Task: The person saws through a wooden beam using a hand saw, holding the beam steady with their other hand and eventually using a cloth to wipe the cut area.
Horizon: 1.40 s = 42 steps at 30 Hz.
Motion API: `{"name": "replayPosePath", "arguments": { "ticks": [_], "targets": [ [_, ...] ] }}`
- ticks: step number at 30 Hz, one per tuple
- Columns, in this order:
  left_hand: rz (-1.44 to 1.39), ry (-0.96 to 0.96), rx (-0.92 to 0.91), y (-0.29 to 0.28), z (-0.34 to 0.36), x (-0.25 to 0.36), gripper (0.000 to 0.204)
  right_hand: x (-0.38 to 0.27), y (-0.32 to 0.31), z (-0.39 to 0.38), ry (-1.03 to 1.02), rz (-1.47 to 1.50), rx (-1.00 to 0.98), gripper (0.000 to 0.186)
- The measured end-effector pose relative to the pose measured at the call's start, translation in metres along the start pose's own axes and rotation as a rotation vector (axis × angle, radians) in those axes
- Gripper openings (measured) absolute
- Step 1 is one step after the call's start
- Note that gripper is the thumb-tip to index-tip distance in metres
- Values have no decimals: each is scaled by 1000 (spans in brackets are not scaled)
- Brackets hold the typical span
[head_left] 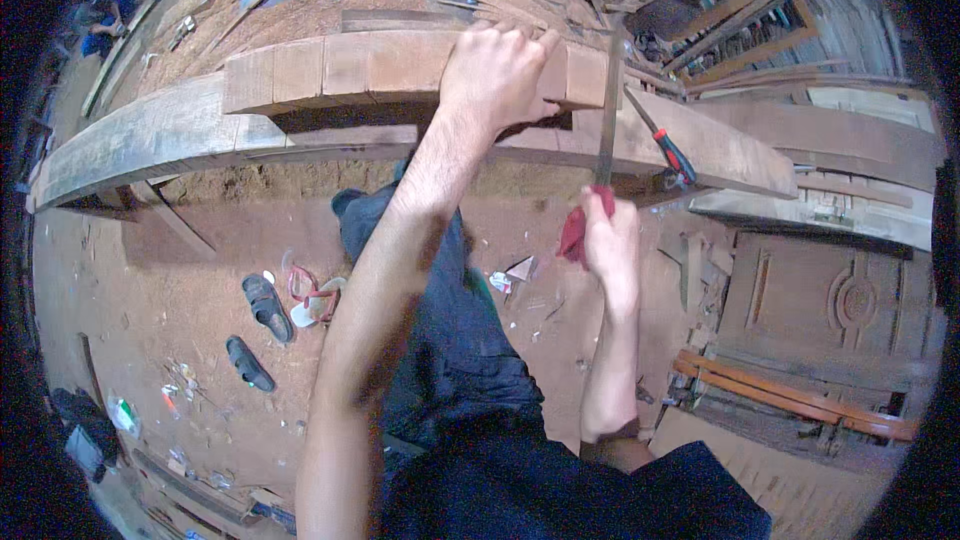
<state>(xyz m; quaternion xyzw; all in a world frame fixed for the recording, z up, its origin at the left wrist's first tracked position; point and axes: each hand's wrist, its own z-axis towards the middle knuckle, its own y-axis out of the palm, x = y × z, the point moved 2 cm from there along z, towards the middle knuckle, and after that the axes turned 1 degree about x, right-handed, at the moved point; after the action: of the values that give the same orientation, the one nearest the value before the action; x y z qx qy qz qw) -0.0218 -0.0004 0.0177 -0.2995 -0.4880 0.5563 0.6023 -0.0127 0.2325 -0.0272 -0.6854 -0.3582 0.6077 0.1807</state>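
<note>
My left hand grips the top of a wooden block with several pencil-like lines across it, resting on a long pale beam. My right hand is closed on the red-wrapped handle of a long, narrow metal blade, which points away from me across the block's right part, seen nearly edge-on. Just right of the blade, a tool with a red and black handle lies on the beam.
Stacked planks and a carved door panel are on the right. Black sandals and scraps lie below the beam. Sawdust and offcuts lie beyond it. A person in blue is at the upper left. My legs are beneath me.
</note>
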Motion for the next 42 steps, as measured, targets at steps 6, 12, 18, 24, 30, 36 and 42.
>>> {"name": "replayPosePath", "arguments": {
  "ticks": [6,12,18,24,30,36,42],
  "targets": [
    [-2,-31,51,4,7,-5,74,-28,-4,2,28,76,-17,43],
    [-10,75,189,16,2,-4,76,-13,-13,6,-31,-29,-11,40],
    [-2,2,41,4,3,-3,74,-29,-13,-10,-26,-89,-13,43],
    [12,67,213,18,-9,-8,71,-42,-11,5,72,36,-111,44],
    [5,79,228,18,-6,1,70,-16,-18,0,-114,12,-13,45],
    [-44,0,102,7,-2,1,71,-19,-8,-8,-142,-137,31,47],
    [26,67,262,20,-13,-4,74,-46,-13,12,26,-48,-78,46]
  ]
}}
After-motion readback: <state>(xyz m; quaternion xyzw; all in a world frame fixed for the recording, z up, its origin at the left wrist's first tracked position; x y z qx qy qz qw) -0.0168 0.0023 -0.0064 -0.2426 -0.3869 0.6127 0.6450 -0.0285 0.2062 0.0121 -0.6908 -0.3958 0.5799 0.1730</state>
